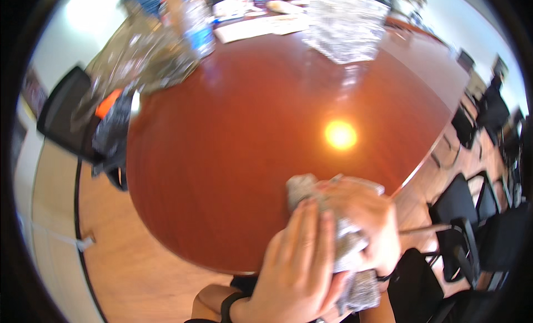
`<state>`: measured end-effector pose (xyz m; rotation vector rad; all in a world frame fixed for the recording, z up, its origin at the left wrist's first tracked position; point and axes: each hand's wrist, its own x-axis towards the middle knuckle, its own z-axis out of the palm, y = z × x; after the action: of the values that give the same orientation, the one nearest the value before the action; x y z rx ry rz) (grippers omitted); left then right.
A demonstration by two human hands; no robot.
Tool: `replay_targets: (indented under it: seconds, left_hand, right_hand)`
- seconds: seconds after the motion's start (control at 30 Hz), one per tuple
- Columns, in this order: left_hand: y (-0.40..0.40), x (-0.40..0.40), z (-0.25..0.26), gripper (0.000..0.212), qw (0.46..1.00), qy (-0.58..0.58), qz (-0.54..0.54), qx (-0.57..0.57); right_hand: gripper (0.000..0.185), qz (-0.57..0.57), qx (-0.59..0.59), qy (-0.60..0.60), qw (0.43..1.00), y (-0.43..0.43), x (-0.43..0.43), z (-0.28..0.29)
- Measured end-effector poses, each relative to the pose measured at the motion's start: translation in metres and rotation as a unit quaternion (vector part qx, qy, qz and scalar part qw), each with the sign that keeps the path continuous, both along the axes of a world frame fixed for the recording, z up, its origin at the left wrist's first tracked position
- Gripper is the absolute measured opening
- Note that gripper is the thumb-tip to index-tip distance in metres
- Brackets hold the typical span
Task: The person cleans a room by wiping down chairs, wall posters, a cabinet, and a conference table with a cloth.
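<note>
Both my hands are around a long, grey-brown bundle [365,290] over the near right part of the table. Shiny, crinkled clear plastic shows on its middle and lower end, and its upper end sticks out past my fingers. My left hand [295,256] lies along the bundle's left side, fingers straight and close together. On the other side, my right hand [370,214] grips it with bent fingers. Motion blur and my hands hide much of the bundle, so I cannot tell what is inside.
A glossy reddish-brown table [216,156] spreads before me. At its far side stand a plastic bottle [199,31], a stack wrapped in clear plastic [345,25] and white papers [266,26]. A large plastic bag [145,56] sits at the left edge. Black chairs [454,206] line the right.
</note>
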<state>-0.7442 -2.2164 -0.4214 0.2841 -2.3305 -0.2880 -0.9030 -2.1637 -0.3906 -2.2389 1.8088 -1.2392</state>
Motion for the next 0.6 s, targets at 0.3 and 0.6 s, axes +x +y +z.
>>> replay_targets:
  seconds: [0.3,0.6]
  left_hand:
    - [-0.035,0.004,0.091,0.047,0.947,-0.288,-0.094,0.111]
    - [-0.125,0.020,0.094,0.057,0.797,-0.495,-0.230,0.258]
  right_hand:
    - [0.037,-0.182,0.005,-0.202,0.962,-0.009,0.035,0.013]
    - [0.050,-0.452,0.189,-0.070,0.869,-0.049,0.121,0.030]
